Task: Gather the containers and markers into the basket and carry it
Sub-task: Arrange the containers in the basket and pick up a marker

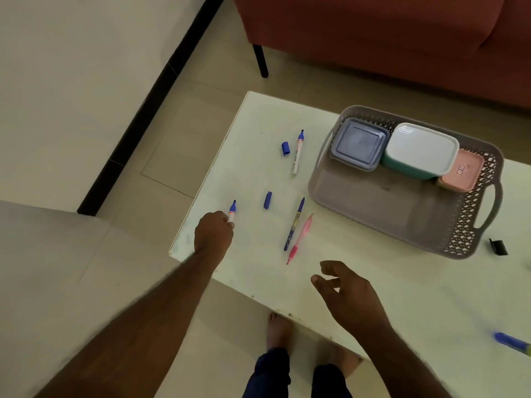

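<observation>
A grey plastic basket (373, 202) stands on the white table (373, 282) and holds three lidded containers: a grey-blue one (357, 143), a teal one with a white lid (421, 147) and a pink one (464, 170). My left hand (214, 231) is closed around an uncapped blue-tipped marker (232, 210) near the table's left edge. My right hand (347, 294) hovers with fingers apart, holding nothing. Loose on the table lie another uncapped marker (297, 152), two blue caps (285, 148) (267, 200), a blue pen (294, 224) and a pink pen (300, 238).
A small black piece (498, 247) lies right of the basket, and a blue-and-yellow marker (513, 341) sits at the right edge of view. A red sofa (373, 33) stands behind the table. My bare feet (277, 330) are under the table's near edge.
</observation>
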